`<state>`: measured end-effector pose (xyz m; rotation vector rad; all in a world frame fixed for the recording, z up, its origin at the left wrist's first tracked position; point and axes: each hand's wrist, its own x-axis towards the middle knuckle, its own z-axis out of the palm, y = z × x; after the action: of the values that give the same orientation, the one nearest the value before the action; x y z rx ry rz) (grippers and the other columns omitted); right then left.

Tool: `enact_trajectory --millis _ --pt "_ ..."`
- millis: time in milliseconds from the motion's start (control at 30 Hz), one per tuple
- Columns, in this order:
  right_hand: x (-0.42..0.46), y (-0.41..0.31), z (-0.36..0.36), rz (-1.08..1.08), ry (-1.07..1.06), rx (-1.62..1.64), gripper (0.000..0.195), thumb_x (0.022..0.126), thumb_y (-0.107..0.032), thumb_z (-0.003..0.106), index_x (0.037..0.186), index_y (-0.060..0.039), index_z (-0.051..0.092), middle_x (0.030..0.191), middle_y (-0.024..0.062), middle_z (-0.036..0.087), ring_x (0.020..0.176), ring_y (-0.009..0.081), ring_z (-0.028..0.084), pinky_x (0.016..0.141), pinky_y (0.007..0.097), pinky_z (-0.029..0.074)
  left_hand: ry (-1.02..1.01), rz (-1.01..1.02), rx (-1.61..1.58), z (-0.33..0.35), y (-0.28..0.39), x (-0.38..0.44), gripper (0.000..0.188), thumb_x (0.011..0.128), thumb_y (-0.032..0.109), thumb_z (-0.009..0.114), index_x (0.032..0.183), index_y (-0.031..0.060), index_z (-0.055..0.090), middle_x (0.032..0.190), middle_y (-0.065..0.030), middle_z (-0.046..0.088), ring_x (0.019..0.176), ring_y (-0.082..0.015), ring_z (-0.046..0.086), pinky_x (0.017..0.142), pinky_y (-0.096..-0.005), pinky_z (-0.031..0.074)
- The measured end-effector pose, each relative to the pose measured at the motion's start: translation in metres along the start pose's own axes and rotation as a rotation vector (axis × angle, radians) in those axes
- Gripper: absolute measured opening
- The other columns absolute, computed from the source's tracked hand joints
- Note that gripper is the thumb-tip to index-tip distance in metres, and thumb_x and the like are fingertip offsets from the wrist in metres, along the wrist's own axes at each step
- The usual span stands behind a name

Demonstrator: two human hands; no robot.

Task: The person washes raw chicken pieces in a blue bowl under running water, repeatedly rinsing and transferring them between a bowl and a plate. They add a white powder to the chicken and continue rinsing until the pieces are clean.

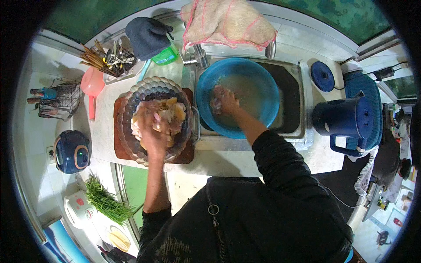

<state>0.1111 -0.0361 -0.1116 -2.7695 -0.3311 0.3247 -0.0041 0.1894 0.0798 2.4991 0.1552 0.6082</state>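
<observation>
Pale pieces of raw meat with yellowish skin, likely poultry [171, 113], fill a clear bowl with a beaded rim [130, 144]. My left hand [154, 139] reaches into this bowl, on the near side of the pile; blur hides whether its fingers hold a piece. Beside the bowl, a blue plastic basin [269, 85] of cloudy water sits over the sink. In the basin's left part, my right hand [229, 102] grips a pinkish piece of raw meat [217, 93] at the water.
Under the bowl is a brown board [118, 131]. A faucet [200, 57] and a draped cloth [227, 23] are behind the basin. A blue kettle [342, 115] stands right; a pink ladle [92, 80], rice cooker [72, 152] and green leafy stalks [107, 202] are left.
</observation>
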Motion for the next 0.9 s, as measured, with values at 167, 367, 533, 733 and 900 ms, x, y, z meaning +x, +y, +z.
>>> enact_trajectory --millis 167,367,533,733,900 --pt "-0.003 -0.01 -0.019 -0.081 -0.389 0.038 0.058 0.072 -0.039 0.066 0.118 -0.0096 0.049 0.122 0.0177 0.047 0.113 0.034 0.044 0.087 0.0461 0.042 -0.12 0.14 -0.278 0.03 0.052 -0.02 0.031 0.075 -0.001 0.056 0.105 0.0064 0.06 0.12 -0.0129 0.05 0.108 -0.0294 0.05 0.091 -0.0387 0.04" --pt "-0.017 0.059 -0.045 0.289 -0.134 0.542 0.026 0.066 -0.023 0.072 0.077 -0.0008 0.063 0.065 0.0101 0.06 0.056 0.0227 0.057 0.05 0.0348 0.045 -0.318 0.07 -0.46 0.072 0.067 -0.034 0.025 0.079 0.003 0.055 0.104 0.0056 0.058 0.109 -0.0121 0.057 0.101 -0.0277 0.054 0.087 -0.0353 0.042" --pt "-0.03 0.058 -0.075 0.52 -0.262 0.905 0.023 0.066 -0.015 0.071 0.078 0.0008 0.06 0.062 0.0089 0.056 0.05 0.0157 0.054 0.042 0.0305 0.041 -0.443 0.113 -0.614 0.109 0.092 -0.028 0.032 0.081 0.01 0.054 0.112 0.0057 0.052 0.111 -0.0151 0.054 0.104 -0.0311 0.051 0.092 -0.0376 0.037" --pt "-0.017 0.091 -0.055 0.282 -0.009 0.655 0.033 0.07 -0.021 0.069 0.093 -0.0002 0.057 0.069 0.0106 0.057 0.059 0.02 0.056 0.052 0.0341 0.045 -0.575 -0.054 -0.44 0.183 0.063 -0.04 0.047 0.08 0.021 0.056 0.12 0.0004 0.043 0.12 -0.0212 0.044 0.113 -0.0341 0.043 0.095 -0.0378 0.036" --pt "-0.009 0.082 -0.048 0.072 0.0 0.001 0.054 0.067 -0.031 0.07 0.113 -0.0079 0.052 0.111 0.0135 0.056 0.105 0.0339 0.051 0.082 0.045 0.046 -0.619 -0.289 -0.565 0.205 0.03 -0.05 0.05 0.079 0.016 0.057 0.124 0.0004 0.041 0.123 -0.0215 0.042 0.114 -0.0341 0.043 0.096 -0.038 0.034"
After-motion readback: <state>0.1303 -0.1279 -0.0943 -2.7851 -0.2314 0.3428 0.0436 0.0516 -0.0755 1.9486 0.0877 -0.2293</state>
